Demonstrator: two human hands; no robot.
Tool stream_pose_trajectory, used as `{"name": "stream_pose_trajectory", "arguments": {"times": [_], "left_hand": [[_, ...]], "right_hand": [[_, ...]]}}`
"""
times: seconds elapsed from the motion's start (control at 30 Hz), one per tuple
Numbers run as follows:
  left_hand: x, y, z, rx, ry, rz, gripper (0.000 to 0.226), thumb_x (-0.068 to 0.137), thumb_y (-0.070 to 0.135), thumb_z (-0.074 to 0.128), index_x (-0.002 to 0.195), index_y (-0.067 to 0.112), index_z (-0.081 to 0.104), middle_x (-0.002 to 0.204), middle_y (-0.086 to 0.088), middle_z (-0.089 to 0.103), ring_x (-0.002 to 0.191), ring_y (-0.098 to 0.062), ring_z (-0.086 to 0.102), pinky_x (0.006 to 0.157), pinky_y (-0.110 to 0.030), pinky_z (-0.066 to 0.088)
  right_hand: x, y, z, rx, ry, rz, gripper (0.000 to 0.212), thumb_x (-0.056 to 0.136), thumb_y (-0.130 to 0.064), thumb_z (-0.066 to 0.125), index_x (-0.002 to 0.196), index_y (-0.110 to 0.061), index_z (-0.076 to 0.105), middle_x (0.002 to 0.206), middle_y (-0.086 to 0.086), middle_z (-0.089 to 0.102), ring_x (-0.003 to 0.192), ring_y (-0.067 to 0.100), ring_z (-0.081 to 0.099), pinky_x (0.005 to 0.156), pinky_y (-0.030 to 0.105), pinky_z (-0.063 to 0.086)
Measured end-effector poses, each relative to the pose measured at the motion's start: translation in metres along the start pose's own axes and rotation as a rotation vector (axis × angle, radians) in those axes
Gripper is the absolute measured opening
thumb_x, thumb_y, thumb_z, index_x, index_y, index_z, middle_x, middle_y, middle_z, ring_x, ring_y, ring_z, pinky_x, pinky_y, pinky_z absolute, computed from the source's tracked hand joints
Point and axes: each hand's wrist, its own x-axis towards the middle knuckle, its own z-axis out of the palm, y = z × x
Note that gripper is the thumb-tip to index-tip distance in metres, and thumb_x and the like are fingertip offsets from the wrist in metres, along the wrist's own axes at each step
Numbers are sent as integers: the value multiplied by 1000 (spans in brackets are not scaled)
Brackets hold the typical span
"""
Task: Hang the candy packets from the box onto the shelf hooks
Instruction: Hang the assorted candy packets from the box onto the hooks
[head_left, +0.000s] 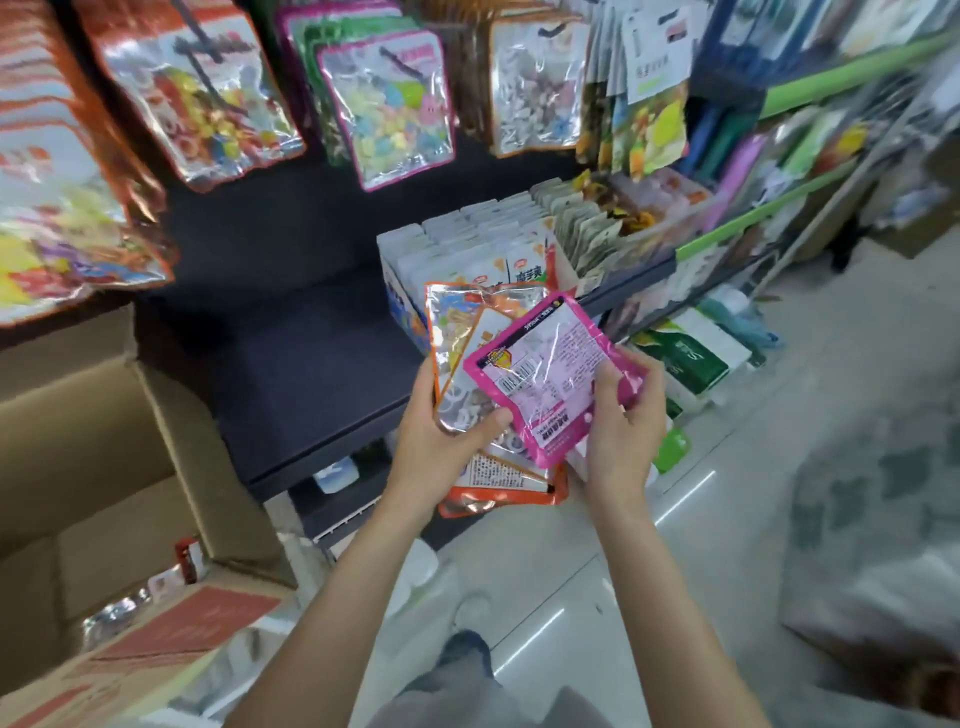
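My left hand (441, 441) grips a stack of orange-edged candy packets (457, 332) in front of the black shelf, thumb across the front. On top of that stack lies a pink packet (545, 364), back side up with a barcode, and my right hand (623, 421) pinches its right edge. The open cardboard box (119, 467) sits at the lower left with a few packets inside. Above, rows of candy packets hang from hooks: orange-edged packets (197, 93), pink-edged packets (389, 104) and brown-edged packets (535, 78).
A black shelf board (311, 364) runs below the hooks, carrying a display carton of white pouches (483, 244). Green-edged shelves (779, 208) with more goods continue to the right. The tiled floor (727, 519) and my shoe (467, 649) are below.
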Motion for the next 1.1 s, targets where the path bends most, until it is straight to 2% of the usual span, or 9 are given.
{"name": "stream_pose_trajectory", "arguments": {"times": [0.13,0.2,0.33,0.43,0.53,0.63,0.8,0.97,1.1], "left_hand": [[50,-4,1,-85,45,-74,65,74,16,80,128,36,48,115,7,69,103,-17,68,88,-43,56],[71,0,-1,-106,48,-92,65,75,15,80,129,34,48,113,7,70,101,-17,69,84,-40,57],[99,6,-7,-110,60,-112,64,71,19,80,125,35,50,111,6,71,99,-17,70,84,-43,57],[111,10,-10,-96,77,-111,69,71,18,81,130,33,49,112,5,70,99,-18,69,87,-48,56],[115,13,-11,-64,98,-77,65,72,14,81,123,39,52,116,7,69,104,-17,68,89,-45,55],[110,13,-13,8,161,-27,63,74,12,81,122,39,52,114,11,69,102,-11,68,87,-36,56],[93,10,-22,77,294,-28,67,69,23,83,127,34,50,114,10,68,100,-14,68,87,-40,56],[66,15,-25,117,433,-6,72,65,31,83,128,32,49,115,8,67,101,-16,68,86,-40,56],[36,28,-38,159,571,50,72,61,47,83,124,37,50,114,11,68,104,-12,67,88,-42,54]], "right_hand": [[54,-11,-8,-85,-348,-210,26,96,-6,55,107,-30,54,87,-18,65,74,6,62,62,28,51],[83,-21,-11,-160,-572,-274,38,93,-3,50,95,-38,64,96,-21,67,90,3,62,78,23,46],[124,-38,-10,-206,-986,-304,52,80,-6,50,116,-40,65,123,-15,64,116,9,59,90,21,50],[146,-41,3,-326,-938,-529,58,84,9,64,115,-40,66,115,-23,66,106,0,63,82,22,55],[160,-50,22,-234,-670,-649,31,85,-15,68,90,-45,68,94,-21,55,90,-6,49,79,12,39],[171,-57,38,-82,-503,-378,24,91,-30,63,77,-49,67,102,8,52,88,-2,51,81,16,44],[177,-57,47,101,-509,58,17,101,-23,48,98,-25,64,95,1,71,88,21,69,82,44,56],[168,-60,57,161,-566,7,8,100,-22,51,102,-19,58,88,-6,70,77,9,69,72,35,56],[142,-75,77,197,-723,-297,27,99,-10,52,119,-25,44,72,-17,60,57,2,52,57,20,44]]}}
